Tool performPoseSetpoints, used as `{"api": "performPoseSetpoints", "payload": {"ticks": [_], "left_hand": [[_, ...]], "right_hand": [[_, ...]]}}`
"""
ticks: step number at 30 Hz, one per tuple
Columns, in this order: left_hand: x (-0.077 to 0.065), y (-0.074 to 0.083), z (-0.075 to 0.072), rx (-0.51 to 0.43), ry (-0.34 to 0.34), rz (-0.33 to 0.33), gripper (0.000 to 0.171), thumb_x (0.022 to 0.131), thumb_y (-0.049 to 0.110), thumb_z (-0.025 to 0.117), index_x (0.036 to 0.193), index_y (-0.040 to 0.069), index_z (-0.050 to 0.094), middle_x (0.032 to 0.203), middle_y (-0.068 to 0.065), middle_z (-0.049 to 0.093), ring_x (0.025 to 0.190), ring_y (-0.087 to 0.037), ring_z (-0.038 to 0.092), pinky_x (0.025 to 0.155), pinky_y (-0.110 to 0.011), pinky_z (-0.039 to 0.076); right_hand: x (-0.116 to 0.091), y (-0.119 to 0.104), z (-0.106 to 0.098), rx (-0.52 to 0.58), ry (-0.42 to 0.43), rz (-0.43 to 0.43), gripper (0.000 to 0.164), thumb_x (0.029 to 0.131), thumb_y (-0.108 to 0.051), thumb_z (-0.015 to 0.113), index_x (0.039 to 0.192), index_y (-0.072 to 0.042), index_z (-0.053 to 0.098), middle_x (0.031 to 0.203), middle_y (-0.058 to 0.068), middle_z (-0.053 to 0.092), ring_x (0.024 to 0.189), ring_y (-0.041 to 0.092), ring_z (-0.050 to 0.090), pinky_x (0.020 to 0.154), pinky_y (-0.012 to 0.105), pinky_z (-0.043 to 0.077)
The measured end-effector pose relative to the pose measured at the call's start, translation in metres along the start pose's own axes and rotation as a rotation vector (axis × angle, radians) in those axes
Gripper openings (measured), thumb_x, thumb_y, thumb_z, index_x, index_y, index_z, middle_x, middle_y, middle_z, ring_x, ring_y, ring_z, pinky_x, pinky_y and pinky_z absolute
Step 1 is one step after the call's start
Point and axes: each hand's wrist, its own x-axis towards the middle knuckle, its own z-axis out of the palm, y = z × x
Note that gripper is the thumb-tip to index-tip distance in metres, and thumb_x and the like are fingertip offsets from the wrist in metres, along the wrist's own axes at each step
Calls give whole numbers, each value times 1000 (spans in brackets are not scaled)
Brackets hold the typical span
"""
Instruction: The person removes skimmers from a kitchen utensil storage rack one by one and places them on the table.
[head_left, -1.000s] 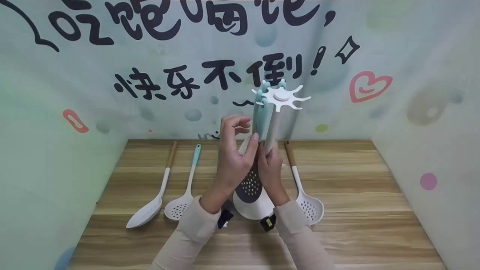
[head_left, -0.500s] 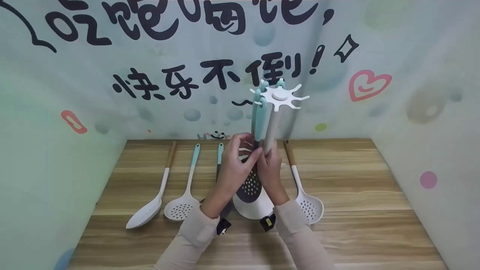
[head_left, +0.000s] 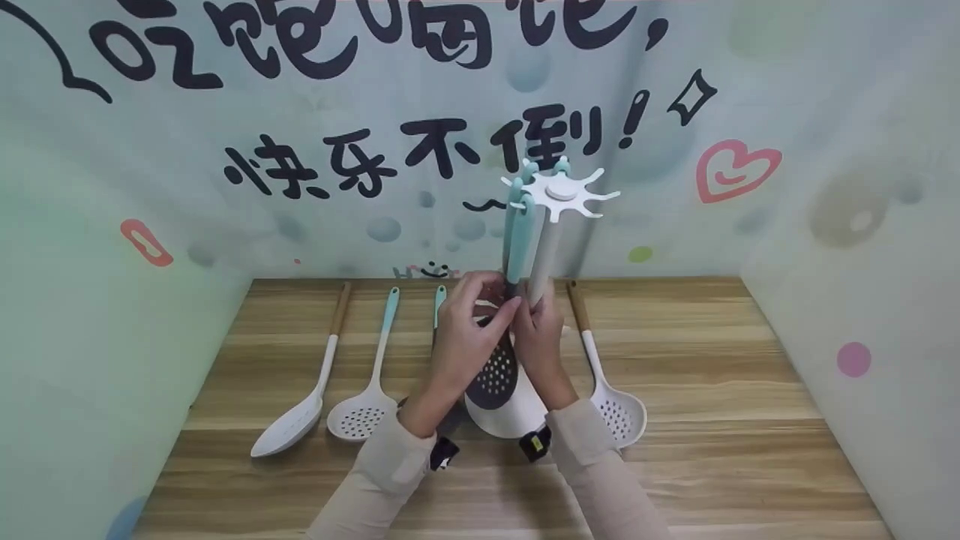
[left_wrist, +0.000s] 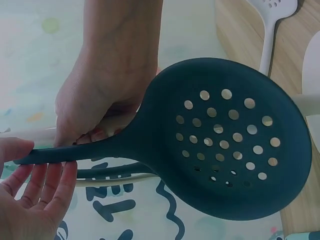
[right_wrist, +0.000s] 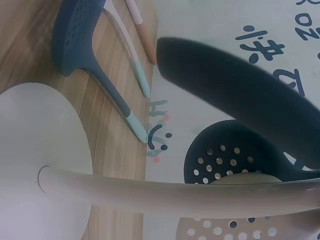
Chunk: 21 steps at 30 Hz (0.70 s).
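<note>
My left grip (head_left: 469, 330) pinching dark perforated skimmer (left_wrist: 226, 156) by its shaft, thumb against fingers. Skimmer bowl-down, just beside utensil stand (head_left: 545, 259). My right grip (head_left: 541, 330) wrapped round stand's pole, below white star-shaped rack (head_left: 560, 189). Turquoise handles (head_left: 520, 247) upright at rack. On wood-grain surface (head_left: 735, 412): wooden-handled white spoon (head_left: 289, 427), turquoise-handled white skimmer (head_left: 360, 416) on left; wooden-handled white skimmer (head_left: 621, 416) on right.

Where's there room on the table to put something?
The biggest bare patch of table is between the brown-handled slotted ladle and the right wall. There's a smaller one left of the white spoon. The middle is crowded: white stand, dark slotted ladle.
</note>
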Motion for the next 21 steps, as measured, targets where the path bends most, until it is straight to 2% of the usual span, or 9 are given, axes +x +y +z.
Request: {"api": "performPoseSetpoints", "payload": {"ticks": [6, 10, 13, 16, 21], "left_hand": [[0, 1, -2, -31, 15, 16, 22, 89, 18, 64, 105, 5, 59, 97, -8, 59, 86, -16, 62, 70, -22, 54], [0, 2, -6, -56, 21, 10, 21, 89, 17, 63, 106, 5, 59, 98, -8, 59, 87, -15, 62, 72, -23, 54], [-1, 3, -9, -53, 24, -2, 21, 89, 17, 63, 106, 6, 59, 98, -7, 59, 88, -14, 61, 74, -24, 54], [-2, 2, -13, -54, 28, -9, 20, 89, 18, 63, 106, 7, 59, 98, -6, 59, 89, -13, 61, 76, -25, 53], [-4, -2, -23, -46, 54, -9, 19, 88, 15, 64, 104, 7, 60, 96, -6, 59, 88, -13, 60, 76, -26, 53]], "right_hand": [[-1, -1, 0, -15, 0, 0, 21, 98, -15, 46, 107, 3, 49, 78, 6, 53, 68, 12, 50, 60, 22, 44], [-1, 0, 0, 10, -14, 8, 17, 98, -15, 46, 103, 1, 48, 77, 6, 51, 66, 21, 52, 58, 22, 45], [-1, 1, 0, 35, -25, 31, 15, 98, -15, 46, 101, -1, 47, 78, 11, 53, 66, 26, 54, 57, 21, 47], [0, 2, 0, 26, -18, 55, 12, 97, -13, 46, 98, -2, 46, 75, 12, 53, 63, 20, 55, 54, 20, 46], [2, -2, 1, -20, 5, 78, 7, 96, -8, 47, 94, -2, 46, 69, 0, 43, 57, 9, 43, 50, 19, 36]]}}
